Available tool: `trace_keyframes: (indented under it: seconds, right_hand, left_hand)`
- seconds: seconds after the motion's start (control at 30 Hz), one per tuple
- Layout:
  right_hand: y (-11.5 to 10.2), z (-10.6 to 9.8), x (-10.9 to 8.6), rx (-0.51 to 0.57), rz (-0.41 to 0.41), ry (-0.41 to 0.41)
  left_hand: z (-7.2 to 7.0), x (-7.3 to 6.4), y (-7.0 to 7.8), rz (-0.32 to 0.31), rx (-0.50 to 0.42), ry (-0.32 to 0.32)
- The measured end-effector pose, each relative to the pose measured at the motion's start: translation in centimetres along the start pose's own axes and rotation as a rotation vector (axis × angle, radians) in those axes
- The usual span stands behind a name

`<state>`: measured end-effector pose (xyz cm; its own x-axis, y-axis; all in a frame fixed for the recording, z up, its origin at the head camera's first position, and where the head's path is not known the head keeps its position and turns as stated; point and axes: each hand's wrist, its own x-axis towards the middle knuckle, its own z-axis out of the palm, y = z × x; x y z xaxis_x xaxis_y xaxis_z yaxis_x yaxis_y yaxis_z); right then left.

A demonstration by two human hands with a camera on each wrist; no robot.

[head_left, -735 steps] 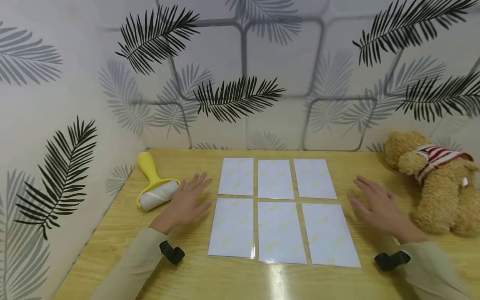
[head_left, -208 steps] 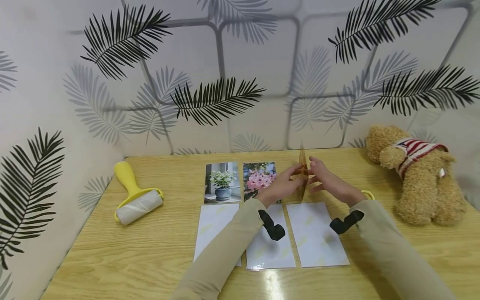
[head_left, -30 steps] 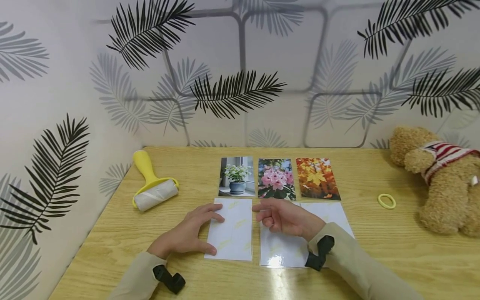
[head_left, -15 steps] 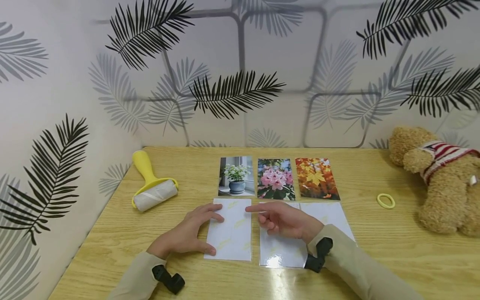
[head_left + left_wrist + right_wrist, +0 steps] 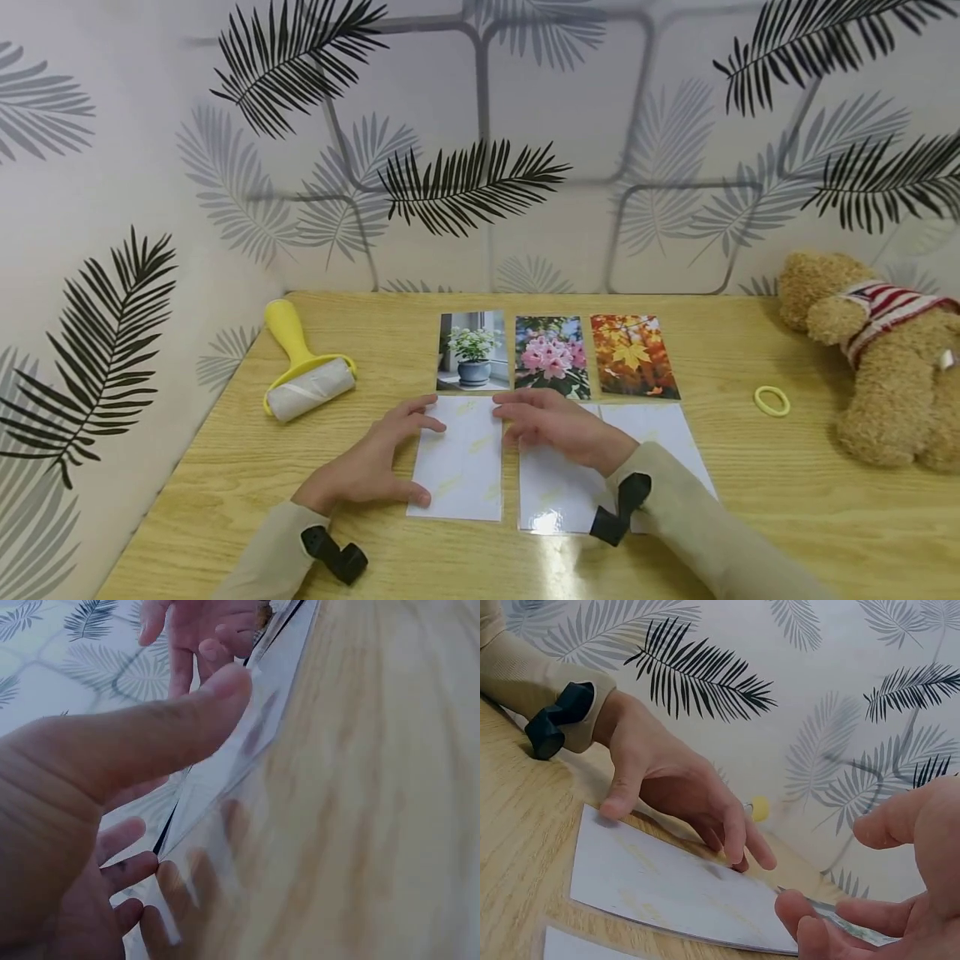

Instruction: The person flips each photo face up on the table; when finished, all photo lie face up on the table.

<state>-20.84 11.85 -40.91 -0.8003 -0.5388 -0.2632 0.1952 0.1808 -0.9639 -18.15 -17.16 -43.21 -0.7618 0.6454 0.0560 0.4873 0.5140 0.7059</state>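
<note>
A white-backed photo print (image 5: 463, 467) lies face down at the front left. My left hand (image 5: 371, 462) arches at its left edge; in the right wrist view that hand's thumb (image 5: 622, 796) touches a corner of the print. My right hand (image 5: 558, 425) hovers by its upper right corner, fingers loosely bent, holding nothing. Two more face-down prints lie beneath and beyond the right hand: the middle one (image 5: 551, 504), partly hidden, and the right one (image 5: 671, 433). Behind them are face-up photos of a potted plant (image 5: 472, 350), pink flowers (image 5: 553, 358) and maple leaves (image 5: 633, 357).
A yellow-handled lint roller (image 5: 309, 367) lies at the left of the wooden table (image 5: 360, 558). To the right are a yellow ring (image 5: 772, 402) and a teddy bear (image 5: 885, 358) in a striped top. A leaf-patterned wall (image 5: 435, 100) stands behind.
The three back prints, face down at first, now show their pictures. In the last half second my right hand shifts slightly up, its pointing index finger bending. The left hand barely moves.
</note>
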Motion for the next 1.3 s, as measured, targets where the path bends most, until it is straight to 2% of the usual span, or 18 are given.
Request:
trace_keyframes:
  seconds: [0.17, 0.33, 0.5, 0.73, 0.97, 1.17, 1.3]
  right_hand:
    - [0.00, -0.56, 0.25, -0.093, -0.029, 0.059]
    - [-0.03, -0.92, 0.32, -0.087, -0.027, 0.057]
    - [-0.33, -0.68, 0.32, -0.015, 0.008, 0.057]
    - [-0.77, -0.29, 0.09, 0.131, 0.129, 0.110]
    - [-0.65, -0.32, 0.10, 0.221, 0.151, 0.127]
    - [-0.56, -0.31, 0.28, 0.248, 0.128, 0.096]
    - [-0.19, 0.06, 0.55, 0.175, 0.085, 0.017]
  left_hand:
    - [-0.19, -0.13, -0.26, -0.018, -0.026, -0.008]
    - [-0.33, -0.21, -0.20, -0.016, -0.011, -0.026]
    - [-0.44, -0.32, -0.01, -0.011, -0.007, -0.036]
    - [-0.63, -0.35, 0.10, 0.000, -0.001, -0.037]
    - [-0.72, -0.22, 0.00, -0.012, 0.016, -0.056]
    - [-0.74, -0.20, -0.04, -0.009, 0.018, -0.060]
    - [-0.73, -0.28, -0.10, 0.015, 0.009, -0.048]
